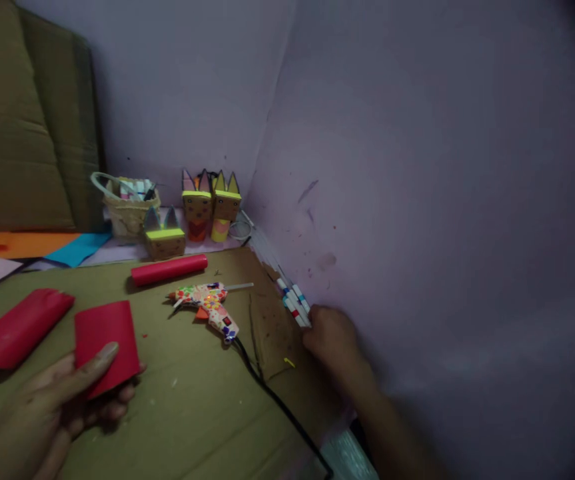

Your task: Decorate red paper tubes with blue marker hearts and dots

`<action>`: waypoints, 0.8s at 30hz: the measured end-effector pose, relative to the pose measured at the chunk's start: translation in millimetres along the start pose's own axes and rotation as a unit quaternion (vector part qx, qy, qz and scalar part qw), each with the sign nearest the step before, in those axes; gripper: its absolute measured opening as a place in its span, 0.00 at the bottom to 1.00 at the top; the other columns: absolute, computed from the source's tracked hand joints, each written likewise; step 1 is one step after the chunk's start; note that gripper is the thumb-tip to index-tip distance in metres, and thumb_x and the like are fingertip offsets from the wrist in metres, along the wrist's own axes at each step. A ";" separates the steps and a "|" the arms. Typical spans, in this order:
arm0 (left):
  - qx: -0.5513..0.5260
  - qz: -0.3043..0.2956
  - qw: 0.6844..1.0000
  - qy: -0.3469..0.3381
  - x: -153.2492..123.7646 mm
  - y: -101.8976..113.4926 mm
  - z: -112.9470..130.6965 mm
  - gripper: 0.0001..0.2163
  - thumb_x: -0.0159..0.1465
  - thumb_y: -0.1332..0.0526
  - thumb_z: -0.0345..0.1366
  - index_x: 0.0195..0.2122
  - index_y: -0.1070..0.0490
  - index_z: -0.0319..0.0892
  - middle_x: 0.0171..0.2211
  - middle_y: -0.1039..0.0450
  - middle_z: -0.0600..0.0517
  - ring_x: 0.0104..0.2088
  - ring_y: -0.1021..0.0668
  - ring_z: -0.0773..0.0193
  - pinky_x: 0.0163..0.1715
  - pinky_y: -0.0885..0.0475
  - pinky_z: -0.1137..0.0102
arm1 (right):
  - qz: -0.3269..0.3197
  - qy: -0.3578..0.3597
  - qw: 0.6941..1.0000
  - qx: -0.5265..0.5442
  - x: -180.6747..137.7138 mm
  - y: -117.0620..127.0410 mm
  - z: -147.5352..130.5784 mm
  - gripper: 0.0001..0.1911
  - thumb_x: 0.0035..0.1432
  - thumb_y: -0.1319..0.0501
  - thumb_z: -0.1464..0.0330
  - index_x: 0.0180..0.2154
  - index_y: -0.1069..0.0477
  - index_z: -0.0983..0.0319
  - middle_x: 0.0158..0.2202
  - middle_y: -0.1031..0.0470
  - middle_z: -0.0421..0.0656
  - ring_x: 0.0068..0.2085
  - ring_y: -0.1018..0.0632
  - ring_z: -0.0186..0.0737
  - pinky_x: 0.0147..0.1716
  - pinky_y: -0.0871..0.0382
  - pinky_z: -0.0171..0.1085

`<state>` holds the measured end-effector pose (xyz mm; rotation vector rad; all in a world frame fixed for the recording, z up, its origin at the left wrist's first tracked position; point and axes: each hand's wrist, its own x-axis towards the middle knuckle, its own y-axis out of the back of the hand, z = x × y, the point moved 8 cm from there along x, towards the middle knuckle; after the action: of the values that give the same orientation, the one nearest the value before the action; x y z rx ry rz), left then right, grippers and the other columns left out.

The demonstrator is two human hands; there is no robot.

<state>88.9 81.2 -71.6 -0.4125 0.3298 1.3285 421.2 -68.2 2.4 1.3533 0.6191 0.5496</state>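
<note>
A folded piece of red paper (106,333) is gripped in my left hand (67,407), its thumb lying across the front. At the right, my right hand (334,340) is curled beside the wall, at the near ends of several white markers (294,303). Its fingertips are hidden, so what they grasp, if anything, does not show. Between my hands lies a flower-patterned hot glue gun (210,307) with a clear glue stick (240,287) out of its back. A red paper roll (170,269) lies behind it, and another folded red paper piece (20,330) lies at the left.
A black cord (282,407) runs from the glue gun to the front edge. Cardboard animal figures (197,207) and a basket of markers (132,210) stand at the back. Coloured paper sheets (80,248) lie at the back left. A purple wall (417,200) bounds the right side.
</note>
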 end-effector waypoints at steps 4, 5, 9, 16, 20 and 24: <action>-0.015 -0.074 0.997 0.019 -17.0 -16.6 10.8 0.19 0.42 0.30 0.48 0.24 0.32 0.40 0.16 0.28 0.52 0.16 0.29 0.66 0.15 0.32 0.73 | 0.008 -0.001 0.999 -0.033 -2.6 -2.0 2.1 0.09 0.52 0.42 0.72 0.33 0.23 0.64 0.33 0.20 0.53 0.35 0.20 0.49 0.26 0.39 0.37; -0.021 -0.091 0.996 0.012 -20.2 -21.0 15.1 0.17 0.46 0.32 0.48 0.26 0.33 0.40 0.18 0.27 0.51 0.17 0.29 0.67 0.16 0.32 0.74 | 0.010 0.001 0.999 -0.039 -1.7 -2.9 2.2 0.09 0.53 0.42 0.70 0.32 0.23 0.63 0.33 0.20 0.53 0.34 0.20 0.49 0.25 0.40 0.37; -0.028 -0.085 0.996 0.012 -23.3 -22.8 19.5 0.17 0.48 0.32 0.47 0.26 0.32 0.38 0.17 0.28 0.51 0.15 0.30 0.68 0.15 0.35 0.76 | -0.012 0.010 0.999 -0.048 -0.7 -6.0 -0.5 0.11 0.55 0.44 0.69 0.32 0.22 0.62 0.34 0.20 0.54 0.36 0.20 0.54 0.25 0.40 0.39; -0.038 -0.083 0.996 0.009 -25.1 -22.2 19.8 0.15 0.50 0.33 0.45 0.27 0.34 0.38 0.18 0.29 0.52 0.16 0.29 0.68 0.15 0.34 0.75 | -0.013 0.027 0.997 -0.072 -10.1 -2.2 -11.6 0.12 0.57 0.45 0.73 0.34 0.22 0.65 0.36 0.22 0.56 0.34 0.20 0.52 0.24 0.40 0.38; -0.042 -0.084 0.996 0.011 -24.3 -21.7 19.1 0.13 0.50 0.34 0.42 0.28 0.34 0.39 0.18 0.28 0.52 0.16 0.29 0.68 0.16 0.33 0.75 | -0.018 0.017 0.997 -0.072 -14.8 -6.6 -13.8 0.14 0.58 0.47 0.77 0.36 0.23 0.68 0.37 0.22 0.56 0.36 0.19 0.51 0.26 0.39 0.37; -0.024 -0.078 0.997 0.017 -20.8 -18.5 14.4 0.15 0.49 0.33 0.45 0.28 0.32 0.38 0.17 0.28 0.51 0.15 0.29 0.67 0.15 0.34 0.75 | 0.004 0.026 0.998 -0.051 -16.7 -11.0 -12.9 0.13 0.59 0.47 0.77 0.36 0.23 0.68 0.37 0.22 0.54 0.36 0.19 0.48 0.27 0.39 0.36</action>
<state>102.5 66.5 -47.4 -0.4921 0.2880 1.1807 400.2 -71.9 -8.5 1.2491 0.6200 0.6157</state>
